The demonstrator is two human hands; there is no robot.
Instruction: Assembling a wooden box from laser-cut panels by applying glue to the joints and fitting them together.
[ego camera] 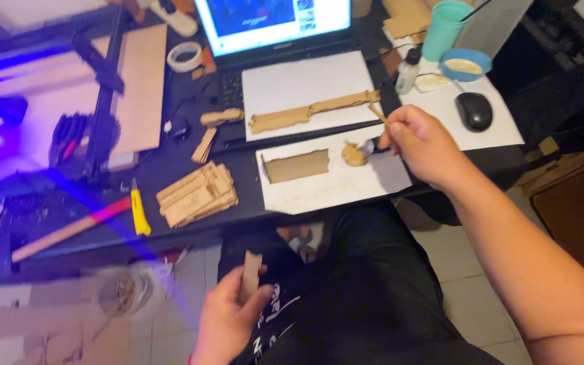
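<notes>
Thin cardboard strip [251, 276] down near the lap, well below the surface [170, 169], pinched upright in the left hand [228, 318]. Probably featherlight and fairly stiff lengthwise, but easy to crease or bend across the flat, so best gripped by the lower end along the edges, like now. Left hand curled mostly closed, thumb and fingers wrapped round the bottom of the strip. Right hand [422, 143] up over the surface, fingers closed in a pinch on a thin wooden stick [377, 113], tip angled down toward a small tan blob, maybe glue [355, 155], on a white sheet [332, 182]. Also on that sheet, a brown cardboard rectangle [297, 165]. Just beyond, a long jagged cardboard piece [312, 111] on another white sheet over the laptop [272, 40]. Stack of cut cardboard slats [197, 195] to the left, yellow utility knife [140, 213] beside it. Black mouse [474, 111] and teal cup [444, 27] off to the right.
</notes>
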